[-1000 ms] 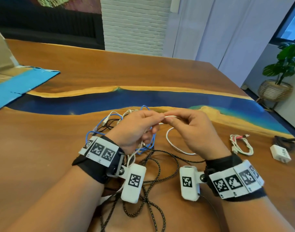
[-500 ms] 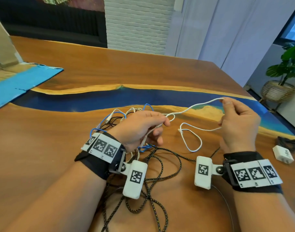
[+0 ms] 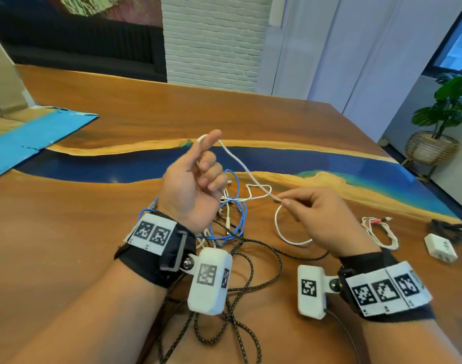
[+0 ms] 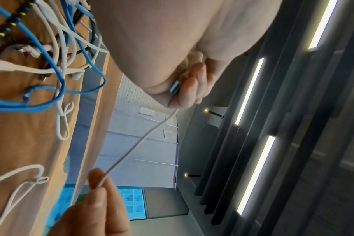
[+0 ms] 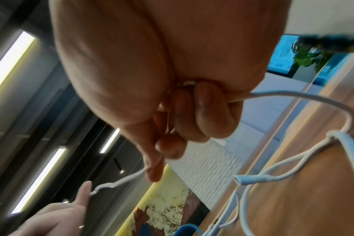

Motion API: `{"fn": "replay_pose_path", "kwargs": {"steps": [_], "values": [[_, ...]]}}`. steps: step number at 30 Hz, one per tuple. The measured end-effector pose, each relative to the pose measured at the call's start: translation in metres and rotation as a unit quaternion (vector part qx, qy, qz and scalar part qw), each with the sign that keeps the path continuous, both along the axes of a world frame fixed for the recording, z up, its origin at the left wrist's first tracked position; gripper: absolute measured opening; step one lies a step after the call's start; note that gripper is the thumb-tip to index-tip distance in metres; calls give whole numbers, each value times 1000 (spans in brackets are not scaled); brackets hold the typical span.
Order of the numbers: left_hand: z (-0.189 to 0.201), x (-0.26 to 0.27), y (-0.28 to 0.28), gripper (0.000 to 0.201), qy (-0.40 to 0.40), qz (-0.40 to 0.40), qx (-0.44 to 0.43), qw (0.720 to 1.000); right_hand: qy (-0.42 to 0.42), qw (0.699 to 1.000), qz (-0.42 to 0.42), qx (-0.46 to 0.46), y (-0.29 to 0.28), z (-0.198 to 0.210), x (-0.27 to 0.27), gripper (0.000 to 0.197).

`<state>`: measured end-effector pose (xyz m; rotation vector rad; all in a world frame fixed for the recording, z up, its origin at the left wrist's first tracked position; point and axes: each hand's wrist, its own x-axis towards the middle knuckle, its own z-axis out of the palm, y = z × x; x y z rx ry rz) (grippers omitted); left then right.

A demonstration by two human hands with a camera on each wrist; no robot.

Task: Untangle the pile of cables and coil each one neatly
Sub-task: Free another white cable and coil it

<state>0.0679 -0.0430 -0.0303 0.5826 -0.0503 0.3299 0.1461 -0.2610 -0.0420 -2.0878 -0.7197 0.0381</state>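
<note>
While left hand is raised above counter, grip clenched on white cable, right hand pinches same cable lower, strand taut between. Blue cable, black braided cable tangled beneath on counter.
Left wrist view: connector tucked under curled fingers.
Right wrist view: cable looped out of fist.

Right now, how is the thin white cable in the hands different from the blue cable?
The thin white cable is lifted and stretched between the left hand and right hand; the blue cable lies looped in the pile on the wooden table. The white one looks thinner. Nobody holds the blue one. Both are still uncoiled.
</note>
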Motion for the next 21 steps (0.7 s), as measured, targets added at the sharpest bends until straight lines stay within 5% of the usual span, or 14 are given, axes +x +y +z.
{"fn": "replay_pose_path", "kwargs": {"steps": [7, 13, 17, 21], "values": [[-1, 3, 3, 38, 43, 68, -28, 996, 41, 979, 147, -135, 22, 10, -33, 15], [-11, 5, -15, 29, 110, 60, 219, 968, 47, 975, 202, -76, 22, 10, -36, 11], [-18, 0, -27, 27, 100, -3, 450, 887, -15, 989, 113, 94, 19, 10, -29, 14], [-14, -7, -30, 39, 101, -111, 469, 870, -52, 984, 29, 168, 11, 5, -13, 5]]}}
